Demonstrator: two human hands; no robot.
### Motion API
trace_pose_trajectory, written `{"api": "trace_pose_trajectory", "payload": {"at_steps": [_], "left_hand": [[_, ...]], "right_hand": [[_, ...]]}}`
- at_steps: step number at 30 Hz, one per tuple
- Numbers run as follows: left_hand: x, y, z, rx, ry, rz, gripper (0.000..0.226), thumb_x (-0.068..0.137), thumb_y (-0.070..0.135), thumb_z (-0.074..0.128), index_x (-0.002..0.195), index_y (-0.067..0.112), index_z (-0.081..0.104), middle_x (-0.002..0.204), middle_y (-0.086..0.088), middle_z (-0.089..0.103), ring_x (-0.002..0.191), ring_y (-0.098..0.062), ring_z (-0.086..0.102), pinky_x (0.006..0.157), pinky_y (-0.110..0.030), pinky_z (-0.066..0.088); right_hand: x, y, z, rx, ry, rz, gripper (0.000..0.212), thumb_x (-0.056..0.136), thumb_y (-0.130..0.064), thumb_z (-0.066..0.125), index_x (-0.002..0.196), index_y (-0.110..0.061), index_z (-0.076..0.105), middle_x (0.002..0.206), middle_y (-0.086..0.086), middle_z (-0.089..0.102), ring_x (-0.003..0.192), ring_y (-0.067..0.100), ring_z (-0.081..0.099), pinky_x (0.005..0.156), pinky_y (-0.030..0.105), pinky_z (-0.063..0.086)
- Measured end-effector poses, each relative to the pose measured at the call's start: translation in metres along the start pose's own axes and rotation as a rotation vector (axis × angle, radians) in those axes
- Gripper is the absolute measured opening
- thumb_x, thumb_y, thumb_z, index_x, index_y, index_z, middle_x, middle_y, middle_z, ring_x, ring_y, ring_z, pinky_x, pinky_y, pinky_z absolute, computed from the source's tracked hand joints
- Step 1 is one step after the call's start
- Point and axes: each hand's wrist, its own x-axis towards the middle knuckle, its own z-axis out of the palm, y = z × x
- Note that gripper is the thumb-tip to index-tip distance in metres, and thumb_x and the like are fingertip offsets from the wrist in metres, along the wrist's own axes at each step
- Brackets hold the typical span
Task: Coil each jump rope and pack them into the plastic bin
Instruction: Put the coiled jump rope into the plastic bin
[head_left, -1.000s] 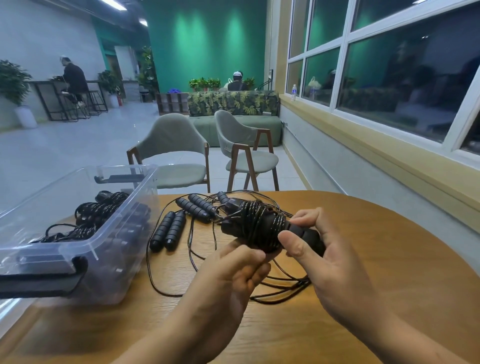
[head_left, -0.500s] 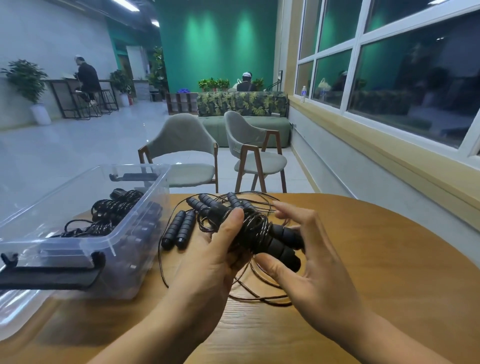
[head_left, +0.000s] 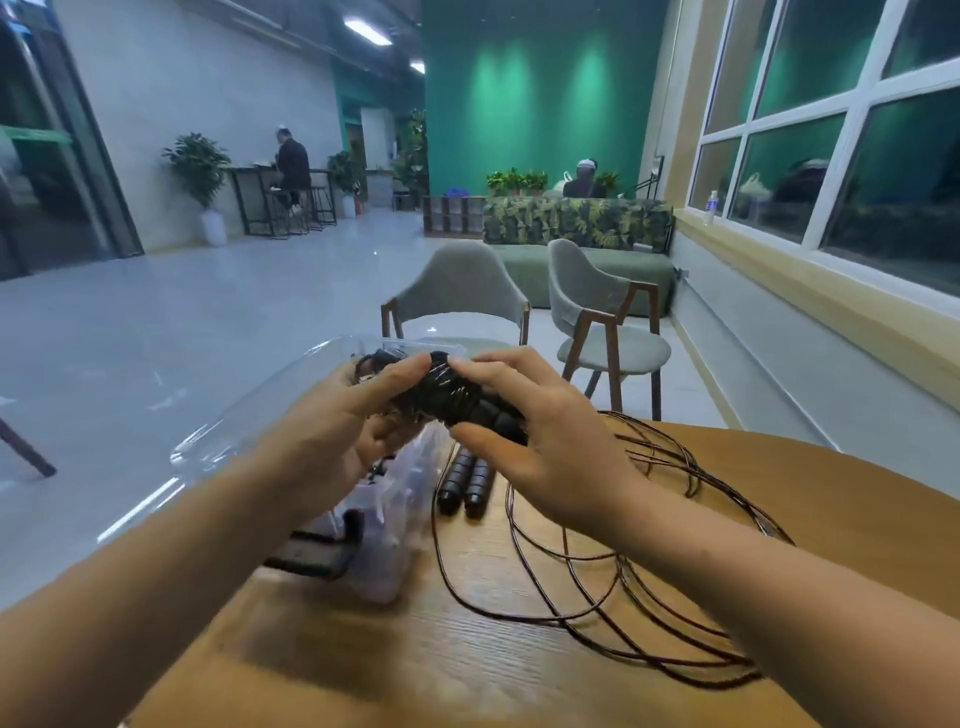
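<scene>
"Black bundle (head_left: 452, 395), gripped from both sides: your left hand (head_left: 332, 441) has its thumb over the top and its fingers curled beneath. Your right hand (head_left: 545, 441) pinches the handle end between thumb and fingers. It sits between your fingertips, over the bin (head_left: 223, 431) wall."

"You could free the right hand first, then?"

"I'd judge so, but only once your left fingers cover the last wrap, which looks springy and may unwind. Lower it past your left fingertips, beside the dark coils (head_left: 371, 361) showing above your left thumb. Don't drop it."

"And the loose rope (head_left: 623, 597)?"

"It lies on the table (head_left: 363, 649) under your right wrist, with its handles (head_left: 465, 483) just below your right thumb. Hold your forearm clear of those loops so nothing drags along."
</scene>
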Motion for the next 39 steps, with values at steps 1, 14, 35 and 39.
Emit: {"api": "trace_pose_trajectory", "payload": {"at_steps": [1,14,35,39], "left_hand": [[0.008,0.006,-0.010,0.011,0.004,-0.017,0.046,0.081,0.034,0.077,0.121,0.013,0.067,0.103,-0.009,0.078,0.090,-0.019,0.076,0.080,-0.029,0.061],[0.147,0.029,-0.088,0.152,0.038,-0.230,0.072,0.076,0.047,0.080,0.131,0.004,0.062,0.103,-0.021,0.078,0.101,-0.036,0.076,0.077,-0.029,0.064],[0.217,-0.001,-0.102,1.487,0.041,0.032,0.066,0.091,0.077,0.052,0.108,0.014,0.064,0.099,-0.009,0.073,0.084,-0.027,0.067,0.073,-0.036,0.053],[0.221,-0.007,-0.109,1.586,0.091,0.577,0.040,0.093,0.061,0.063,0.102,0.023,0.066,0.104,-0.002,0.061,0.093,-0.026,0.056,0.080,-0.042,0.049]], "right_hand": [[0.016,0.001,0.006,0.011,-0.017,-0.007,0.055,0.100,-0.037,0.074,0.152,-0.033,0.056,0.142,-0.012,0.054,0.125,0.009,0.057,0.106,0.038,0.055],[0.172,0.057,0.068,0.015,-0.267,0.174,0.043,0.100,-0.037,0.074,0.140,-0.028,0.062,0.128,-0.007,0.068,0.101,0.010,0.067,0.079,0.016,0.050],[0.218,0.086,0.090,-0.523,-0.778,0.131,0.043,0.104,-0.037,0.067,0.135,-0.011,0.052,0.126,0.011,0.065,0.112,0.031,0.062,0.100,0.047,0.051],[0.226,0.085,0.092,-0.600,-0.788,0.125,0.039,0.107,-0.034,0.060,0.140,-0.014,0.053,0.127,0.009,0.063,0.107,0.027,0.057,0.089,0.039,0.045]]}}
